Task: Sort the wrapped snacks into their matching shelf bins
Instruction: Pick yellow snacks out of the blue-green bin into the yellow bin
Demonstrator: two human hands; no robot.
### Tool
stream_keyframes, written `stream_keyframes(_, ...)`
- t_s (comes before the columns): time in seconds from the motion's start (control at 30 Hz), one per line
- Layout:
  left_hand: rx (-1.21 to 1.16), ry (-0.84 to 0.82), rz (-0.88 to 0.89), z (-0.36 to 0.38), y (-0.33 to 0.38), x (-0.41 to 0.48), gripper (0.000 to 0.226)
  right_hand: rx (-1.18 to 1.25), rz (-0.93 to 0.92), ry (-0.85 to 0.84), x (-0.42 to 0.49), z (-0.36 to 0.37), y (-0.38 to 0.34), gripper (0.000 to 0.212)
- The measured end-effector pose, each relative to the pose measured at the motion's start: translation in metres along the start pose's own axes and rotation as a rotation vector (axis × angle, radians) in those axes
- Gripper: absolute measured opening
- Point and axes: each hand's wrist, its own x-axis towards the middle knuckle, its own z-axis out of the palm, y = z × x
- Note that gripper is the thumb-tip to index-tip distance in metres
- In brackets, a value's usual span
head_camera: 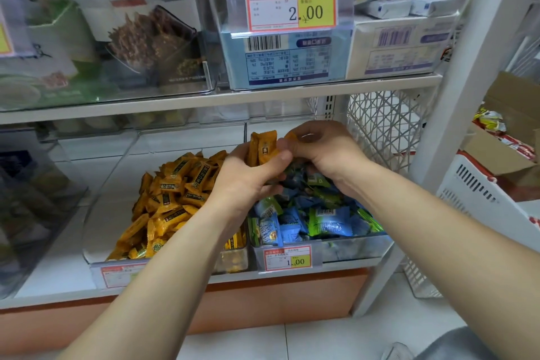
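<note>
Two clear bins sit side by side on the lower shelf. The left bin [96, 242] holds a heap of orange wrapped snacks [166, 202]. The right bin [350, 248] holds blue and green wrapped snacks [309, 222]. My left hand [248, 175] hovers over the divide between the bins and grips a couple of orange snacks [263, 149] upright. My right hand [324, 152] is above the right bin, fingers pinched on another orange wrapper [290, 136] right beside the left hand's snacks.
Price tags hang on the bin fronts [287, 258]. An upper shelf [222, 98] carries clear bins of boxed goods close above my hands. A white lattice basket [385, 131] stands right of the bins, with the shelf post [461, 67] and cardboard boxes [508, 137] beyond.
</note>
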Motion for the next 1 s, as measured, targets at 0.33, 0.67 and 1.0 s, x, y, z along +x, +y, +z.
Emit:
stream_keyframes(0.33,0.72,0.366,0.206,-0.069,0.014,0.015,0.057,-0.101,0.009,-0.022,0.011,-0.031,0.006,0.005)
stream_keyframes(0.67,1.22,0.147,0.456,-0.033,0.016,-0.005,0.056,-0.921,0.086,-0.641,0.01,-0.027,0.041,0.051)
stream_keyframes(1.0,1.58,-0.341,0.441,0.024,-0.042,-0.007,0.054,-1.32,0.192,-0.531,0.019,-0.056,0.022,0.024)
